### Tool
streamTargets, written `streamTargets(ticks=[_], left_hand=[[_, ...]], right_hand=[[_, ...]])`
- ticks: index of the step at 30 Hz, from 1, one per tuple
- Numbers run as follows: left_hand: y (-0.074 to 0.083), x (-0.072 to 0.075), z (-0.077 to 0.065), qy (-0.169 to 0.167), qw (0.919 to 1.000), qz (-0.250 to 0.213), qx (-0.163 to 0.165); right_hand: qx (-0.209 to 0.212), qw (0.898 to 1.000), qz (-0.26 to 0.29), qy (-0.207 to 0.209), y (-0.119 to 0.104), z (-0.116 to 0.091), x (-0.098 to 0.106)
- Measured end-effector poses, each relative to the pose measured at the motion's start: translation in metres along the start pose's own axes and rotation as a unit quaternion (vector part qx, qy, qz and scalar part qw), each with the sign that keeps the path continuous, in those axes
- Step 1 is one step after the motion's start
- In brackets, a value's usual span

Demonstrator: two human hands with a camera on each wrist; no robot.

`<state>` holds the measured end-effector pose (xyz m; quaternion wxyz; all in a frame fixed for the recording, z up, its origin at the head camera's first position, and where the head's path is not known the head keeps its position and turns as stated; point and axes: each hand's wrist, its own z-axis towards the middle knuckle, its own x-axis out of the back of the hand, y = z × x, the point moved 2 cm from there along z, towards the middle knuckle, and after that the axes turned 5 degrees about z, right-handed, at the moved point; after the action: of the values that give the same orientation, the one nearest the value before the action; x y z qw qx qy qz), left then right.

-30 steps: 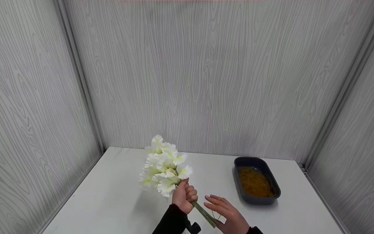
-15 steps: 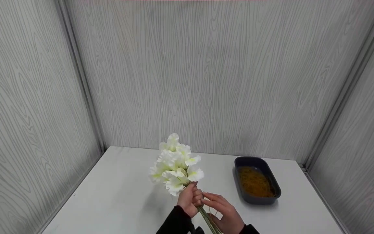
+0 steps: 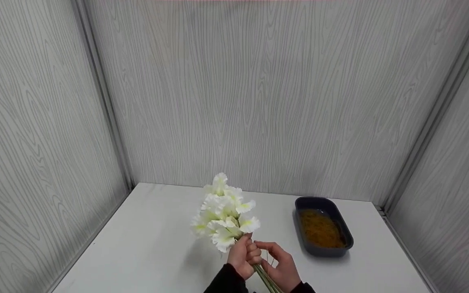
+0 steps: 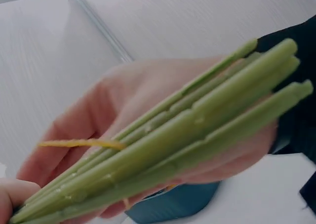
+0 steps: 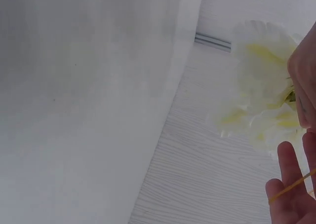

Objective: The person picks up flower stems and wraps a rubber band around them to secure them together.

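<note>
My left hand (image 3: 243, 257) grips a bunch of white flowers (image 3: 222, 213) just below the blooms, holding it tilted over the table. Its green stems (image 4: 168, 135) slant down to the lower right, across the front of my right hand (image 3: 285, 268). That hand's fingers and thumb are curled beside the stems, index fingertip close to the left fist. A thin yellow rubber band (image 4: 79, 143) runs from a right finger to the stems in the left wrist view. In the right wrist view the rubber band (image 5: 295, 184) crosses the right fingers.
To the right on the white table (image 3: 145, 244) stands a dark blue-grey rectangular tub (image 3: 327, 252). A tangled mass of thin orange-brown strands (image 3: 322, 231) lies in it. Grey wood-grain panels (image 3: 234, 101) enclose the table at the back and both sides.
The left hand and flowers have moved right, towards the right hand. The right hand has shifted slightly left, and its fingers have bent in from a more spread pose. The tub stays put.
</note>
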<state>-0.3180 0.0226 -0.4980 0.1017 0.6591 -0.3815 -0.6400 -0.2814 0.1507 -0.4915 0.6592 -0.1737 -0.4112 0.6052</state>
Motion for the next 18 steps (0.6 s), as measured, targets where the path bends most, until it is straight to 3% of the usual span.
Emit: streamTargets(ticks=[4, 7, 9, 15, 18], left_hand=[[0.004, -0.001, -0.001, -0.010, 0.9992, -0.037, -0.008], [0.011, 0.001, -0.003, -0.022, 0.9972, -0.067, -0.027], [0.017, 0.000, -0.004, -0.027, 0.9950, -0.087, -0.042], [0.029, -0.004, -0.004, -0.031, 0.9816, -0.158, -0.104], [0.031, -0.006, -0.004, -0.016, 0.9738, -0.183, -0.135]], right_hand=[[-0.099, 0.995, 0.032, -0.009, 0.020, -0.008, -0.002], [-0.176, 0.983, 0.059, -0.007, 0.034, -0.019, -0.003], [-0.204, 0.976, 0.075, -0.004, 0.036, -0.026, -0.002], [-0.195, 0.972, 0.122, 0.040, 0.033, -0.046, -0.015], [-0.135, 0.984, 0.098, 0.057, 0.031, -0.053, -0.030]])
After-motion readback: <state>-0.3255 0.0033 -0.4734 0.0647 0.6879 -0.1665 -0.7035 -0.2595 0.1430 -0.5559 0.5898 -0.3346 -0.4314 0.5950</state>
